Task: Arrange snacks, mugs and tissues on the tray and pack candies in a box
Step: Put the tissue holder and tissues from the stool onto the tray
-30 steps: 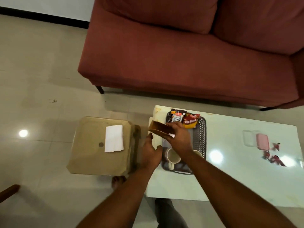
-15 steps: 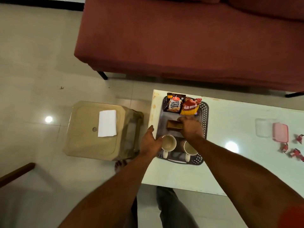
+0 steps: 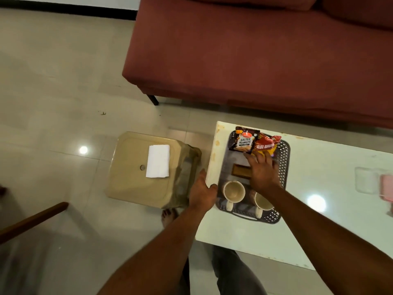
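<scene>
A dark perforated tray [image 3: 284, 158] lies on the white table [image 3: 319, 209]. At its far end are a salted peanuts packet [image 3: 244, 141] and a red aloo bhujia packet [image 3: 266, 143]. A brown holder [image 3: 240, 172] lies flat in the tray's middle. Two cream mugs [image 3: 233, 191] [image 3: 262, 203] stand at the near end. My right hand [image 3: 262, 171] hovers over the holder, fingers spread, gripping nothing. My left hand [image 3: 202, 193] rests open at the table's left edge beside the tray. White tissues [image 3: 158, 161] lie on a beige stool [image 3: 131, 184]. A pink box [image 3: 386, 186] and clear lid [image 3: 364, 179] sit at far right.
A maroon sofa [image 3: 255, 60] runs behind the table. The stool stands on the tiled floor left of the table. A wooden chair arm [image 3: 32, 222] juts in at lower left. My foot [image 3: 169, 217] and leg show below the table edge.
My right hand carried the brown holder down onto the tray's middle and let go of it, fingers now spread. The left hand stayed at the table's edge. The view tilted down.
</scene>
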